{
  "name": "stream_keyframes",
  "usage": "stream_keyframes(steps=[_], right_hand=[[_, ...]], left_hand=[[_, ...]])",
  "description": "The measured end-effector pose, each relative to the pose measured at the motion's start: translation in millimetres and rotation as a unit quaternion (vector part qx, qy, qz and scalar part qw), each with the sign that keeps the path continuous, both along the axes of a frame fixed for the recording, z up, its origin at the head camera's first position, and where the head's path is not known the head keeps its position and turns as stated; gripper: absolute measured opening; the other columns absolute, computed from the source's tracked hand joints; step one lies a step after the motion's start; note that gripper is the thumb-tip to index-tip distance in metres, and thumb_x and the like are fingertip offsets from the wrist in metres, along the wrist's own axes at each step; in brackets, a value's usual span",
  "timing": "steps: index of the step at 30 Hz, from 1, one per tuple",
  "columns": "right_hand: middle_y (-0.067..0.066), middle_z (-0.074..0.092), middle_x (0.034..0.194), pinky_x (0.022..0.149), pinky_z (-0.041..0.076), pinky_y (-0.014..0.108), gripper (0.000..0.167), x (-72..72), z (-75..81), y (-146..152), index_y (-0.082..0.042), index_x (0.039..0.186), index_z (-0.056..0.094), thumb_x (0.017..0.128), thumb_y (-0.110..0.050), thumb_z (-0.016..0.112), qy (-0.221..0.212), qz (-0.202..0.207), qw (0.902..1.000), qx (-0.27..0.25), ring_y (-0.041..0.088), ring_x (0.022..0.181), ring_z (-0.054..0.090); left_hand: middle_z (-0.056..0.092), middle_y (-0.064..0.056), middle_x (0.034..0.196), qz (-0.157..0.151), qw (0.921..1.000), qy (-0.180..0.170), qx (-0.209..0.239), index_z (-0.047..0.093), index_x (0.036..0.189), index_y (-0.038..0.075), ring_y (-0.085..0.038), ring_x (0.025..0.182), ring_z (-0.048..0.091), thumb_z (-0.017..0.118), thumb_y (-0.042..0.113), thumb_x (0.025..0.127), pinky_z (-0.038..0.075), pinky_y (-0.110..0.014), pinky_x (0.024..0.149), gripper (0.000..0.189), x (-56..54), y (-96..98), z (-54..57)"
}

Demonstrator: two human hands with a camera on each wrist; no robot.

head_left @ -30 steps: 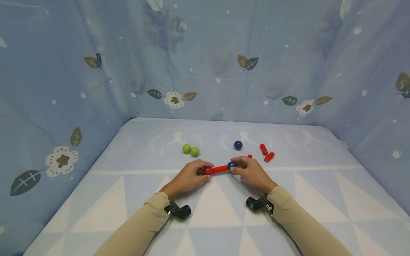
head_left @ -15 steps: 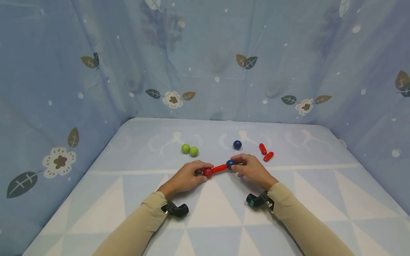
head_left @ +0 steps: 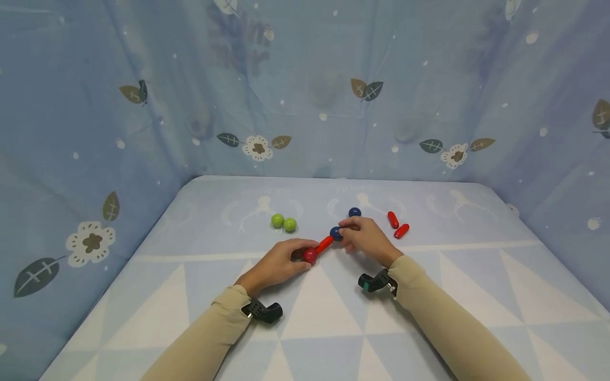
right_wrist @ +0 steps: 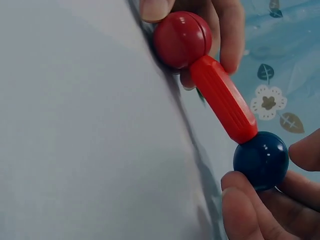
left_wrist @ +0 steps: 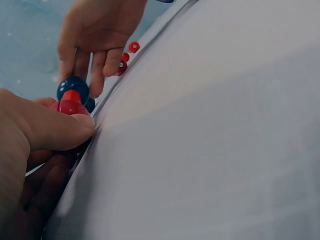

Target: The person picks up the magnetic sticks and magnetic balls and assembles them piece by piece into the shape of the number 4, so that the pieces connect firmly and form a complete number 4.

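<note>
The left hand (head_left: 278, 266) pinches the red ball (right_wrist: 177, 40) in its fingers; the right hand (head_left: 370, 242) grips the blue ball (right_wrist: 260, 162). The red rod (right_wrist: 222, 97) lies between them, touching both, its long axis slanting from the red ball away and rightward. Each hand is nearest its own end. Beyond, faint marks on the counter (head_left: 324, 312) are unreadable; no brand or label shows.

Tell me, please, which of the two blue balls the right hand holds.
The right hand holds the nearer blue ball, the one at the end of a red rod; the farther blue ball lies unheld.
</note>
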State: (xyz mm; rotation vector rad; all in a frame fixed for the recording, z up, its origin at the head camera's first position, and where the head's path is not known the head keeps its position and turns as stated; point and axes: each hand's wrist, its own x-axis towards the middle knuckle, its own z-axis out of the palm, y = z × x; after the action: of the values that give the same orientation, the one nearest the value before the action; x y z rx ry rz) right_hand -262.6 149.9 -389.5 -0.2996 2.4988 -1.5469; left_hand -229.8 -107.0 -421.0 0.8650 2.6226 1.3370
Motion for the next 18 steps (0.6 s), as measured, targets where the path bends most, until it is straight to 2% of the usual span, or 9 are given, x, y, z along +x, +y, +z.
stream_keyframes(steps=[4, 7, 14, 18], right_hand=[[0.015, 0.073, 0.101, 0.077, 0.056, 0.034, 0.035, -6.9, 0.5, -4, -0.002, 0.131, 0.062, 0.1, -0.017, 0.06, 0.004, 0.001, 1.0, -0.006, 0.026, 0.079, 0.07], [0.013, 0.073, 0.1, 0.078, 0.055, 0.034, 0.036, -10.0, -2.6, -6, -0.002, 0.132, 0.062, 0.1, -0.016, 0.06, 0.0, 0.003, 1.0, -0.007, 0.025, 0.08, 0.07], [0.011, 0.073, 0.104, 0.078, 0.056, 0.033, 0.036, -17.0, -9.3, -8, -0.004, 0.134, 0.061, 0.099, -0.015, 0.06, -0.002, 0.01, 0.9999, -0.006, 0.024, 0.08, 0.07], [0.013, 0.069, 0.113, 0.077, 0.057, 0.033, 0.035, -21.5, -8.0, -13, -0.004, 0.133, 0.061, 0.099, -0.014, 0.061, -0.004, 0.003, 0.9998, -0.022, 0.025, 0.082, 0.071]], left_hand=[[0.064, -0.001, 0.131, -0.006, 0.9999, 0.014, 0.001, 0.065, 0.134, 0.016, -0.013, 0.115, 0.059, 0.075, 0.003, 0.088, 0.047, -0.035, 0.099, 0.049, -0.1, 0.9, 0.7], [0.064, 0.001, 0.129, -0.005, 0.9999, 0.012, -0.002, 0.066, 0.133, 0.018, -0.011, 0.112, 0.059, 0.075, 0.006, 0.089, 0.048, -0.034, 0.096, 0.046, 0.3, 1.6, -0.9], [0.065, 0.0, 0.127, 0.006, 0.9997, 0.019, -0.013, 0.065, 0.134, 0.017, -0.011, 0.107, 0.06, 0.075, 0.005, 0.089, 0.05, -0.032, 0.092, 0.047, 0.1, 2.4, -3.1], [0.066, 0.0, 0.124, 0.01, 0.9994, 0.031, -0.011, 0.066, 0.133, 0.014, -0.011, 0.102, 0.061, 0.074, 0.003, 0.088, 0.05, -0.031, 0.09, 0.047, -3.3, 0.9, -2.0]])
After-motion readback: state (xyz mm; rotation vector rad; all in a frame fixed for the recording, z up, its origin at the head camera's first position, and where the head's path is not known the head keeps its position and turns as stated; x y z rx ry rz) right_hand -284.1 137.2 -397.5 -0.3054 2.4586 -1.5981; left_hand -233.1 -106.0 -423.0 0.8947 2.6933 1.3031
